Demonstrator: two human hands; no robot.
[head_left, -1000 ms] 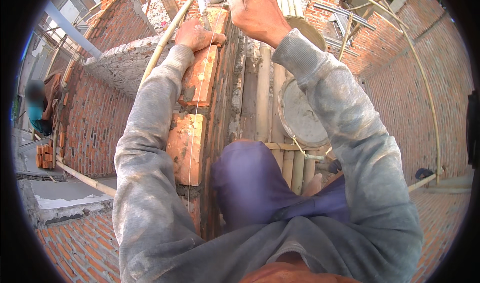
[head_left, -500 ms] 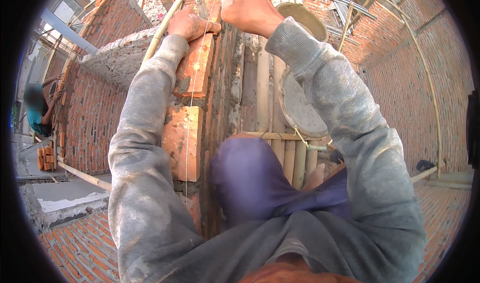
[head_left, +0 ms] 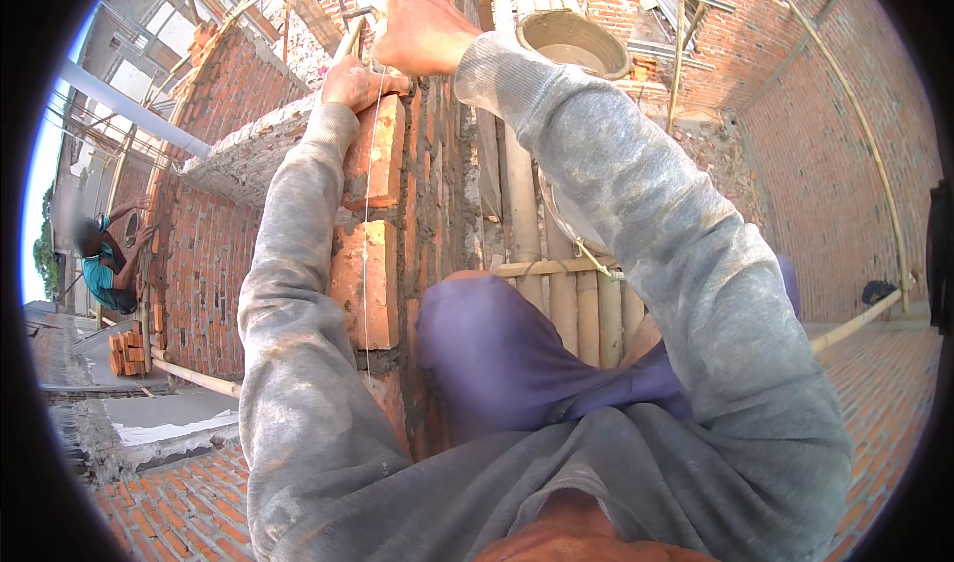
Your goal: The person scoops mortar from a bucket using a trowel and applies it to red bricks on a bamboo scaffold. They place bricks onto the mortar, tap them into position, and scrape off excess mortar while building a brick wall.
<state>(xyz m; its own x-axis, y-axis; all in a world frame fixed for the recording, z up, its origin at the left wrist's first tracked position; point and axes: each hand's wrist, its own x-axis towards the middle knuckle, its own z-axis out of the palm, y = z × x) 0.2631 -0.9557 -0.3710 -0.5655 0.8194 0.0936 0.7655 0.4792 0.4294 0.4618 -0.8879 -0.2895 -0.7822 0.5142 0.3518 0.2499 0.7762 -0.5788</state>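
Observation:
My left hand [head_left: 360,86] is closed at the far end of an orange brick [head_left: 380,169] on top of the wall, its thumb across the brick and its other fingers largely hidden. Just beyond and above it, my right hand [head_left: 425,31] is a fist around what looks like a trowel [head_left: 350,12]; a bent metal shank juts out to the left, and the blade cannot be made out. A thin white string [head_left: 366,264] runs along the wall over the bricks. Nearer to me lies another brick [head_left: 363,286], with grey mortar around it.
Bamboo poles [head_left: 561,314] form a platform right of the wall, under my bent knee [head_left: 487,353]. A round mortar tub [head_left: 574,43] stands at the far right. At the left, another person [head_left: 107,264] is beside a brick wall [head_left: 204,274], near stacked bricks [head_left: 127,353].
My right hand has moved left, nearer to the line of my left hand, and the metal shank now shows beside it. The whole view has shifted a little.

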